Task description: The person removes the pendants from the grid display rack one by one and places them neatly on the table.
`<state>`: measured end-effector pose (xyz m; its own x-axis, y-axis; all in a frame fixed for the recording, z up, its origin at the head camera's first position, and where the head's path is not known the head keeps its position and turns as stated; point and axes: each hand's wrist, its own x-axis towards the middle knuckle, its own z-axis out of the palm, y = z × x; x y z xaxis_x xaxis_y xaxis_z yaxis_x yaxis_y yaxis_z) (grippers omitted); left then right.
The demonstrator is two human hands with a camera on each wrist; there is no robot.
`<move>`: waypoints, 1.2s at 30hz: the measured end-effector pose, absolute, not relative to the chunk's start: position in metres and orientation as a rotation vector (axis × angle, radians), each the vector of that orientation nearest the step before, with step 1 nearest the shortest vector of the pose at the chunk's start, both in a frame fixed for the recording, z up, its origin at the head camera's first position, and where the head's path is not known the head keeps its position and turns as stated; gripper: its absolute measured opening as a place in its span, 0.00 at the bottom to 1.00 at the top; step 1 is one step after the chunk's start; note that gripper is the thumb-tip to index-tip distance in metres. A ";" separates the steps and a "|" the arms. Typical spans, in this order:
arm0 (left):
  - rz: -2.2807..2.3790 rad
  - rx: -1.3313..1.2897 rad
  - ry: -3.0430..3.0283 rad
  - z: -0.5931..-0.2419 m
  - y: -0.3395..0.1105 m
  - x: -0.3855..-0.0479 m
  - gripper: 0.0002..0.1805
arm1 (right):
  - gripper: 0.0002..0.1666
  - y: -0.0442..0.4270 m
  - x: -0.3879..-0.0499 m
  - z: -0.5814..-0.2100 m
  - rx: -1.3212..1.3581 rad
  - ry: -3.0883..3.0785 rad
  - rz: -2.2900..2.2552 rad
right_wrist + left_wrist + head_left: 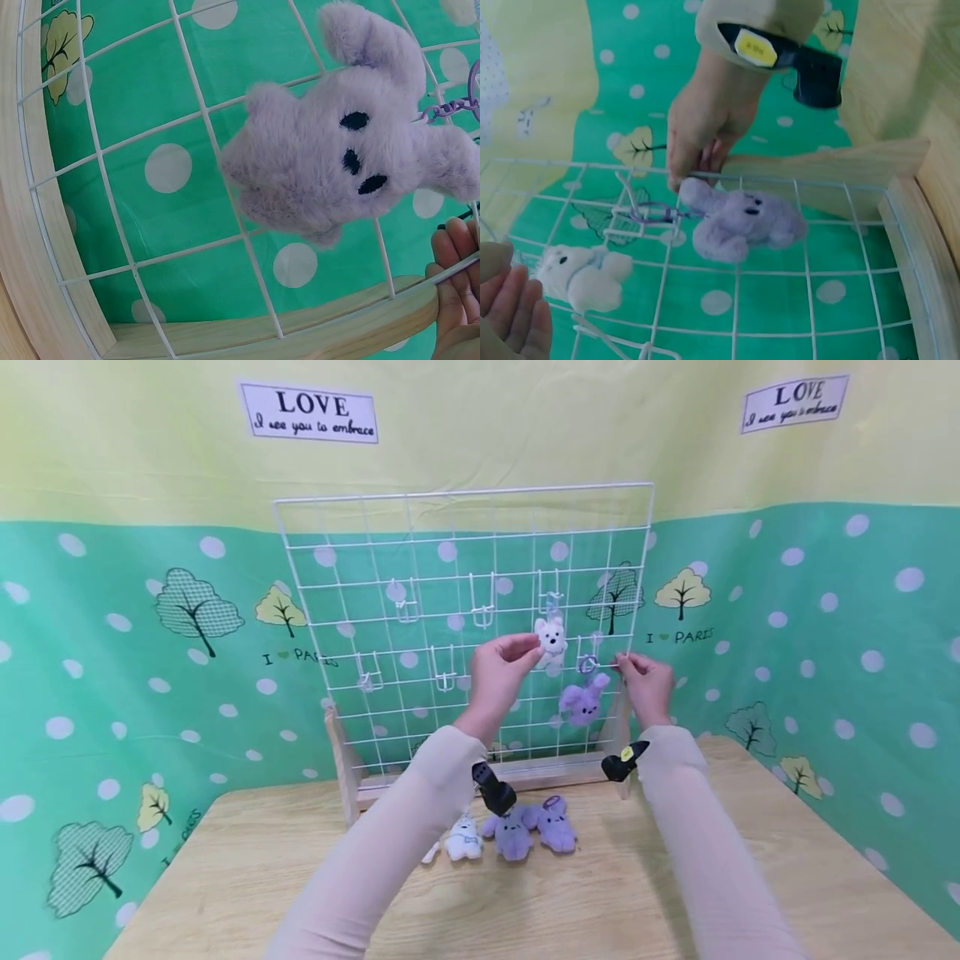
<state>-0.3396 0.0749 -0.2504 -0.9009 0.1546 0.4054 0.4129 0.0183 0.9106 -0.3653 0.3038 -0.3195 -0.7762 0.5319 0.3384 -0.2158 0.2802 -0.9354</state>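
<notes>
- On the white wire grid (465,492), the white plush puppy (552,645) is just below a hook (553,597), and its ring looks hung there.
- The left hand (501,677) is at the puppy's eight o'clock. Its thumb and finger are right at the puppy's side, but I can't tell if they pinch it.
- The right hand (648,685), at four o'clock, is clamped on the grid's side wire.
- The puppy should be light, soft and squishy, not slippery, and hard to break. Its tummy looks good to hold.
- The ring, at twelve o'clock, is probably small and stiff, so pinch it to steer.
- The purple plush rabbit (581,705), at five o'clock, should feel just as fluffy.
</notes>
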 end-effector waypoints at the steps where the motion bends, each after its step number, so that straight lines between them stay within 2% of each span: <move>1: -1.979 -0.594 -2.093 -0.250 0.077 -0.342 0.11 | 0.21 0.305 -0.365 -0.319 -0.287 -1.935 1.543; 21: -1.757 -0.508 -2.065 -0.233 0.109 -0.355 0.13 | 0.22 0.312 -0.362 -0.317 -0.340 -1.946 1.541; 36: -1.631 -0.468 -2.111 -0.219 0.113 -0.365 0.11 | 0.21 0.307 -0.366 -0.320 -0.283 -1.958 1.550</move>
<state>-0.3655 0.1129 -0.2190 -0.8506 0.0038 0.5257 0.5097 0.2513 0.8228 -0.3657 0.3071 -0.3199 -0.7860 0.5211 0.3326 -0.2042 0.2891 -0.9353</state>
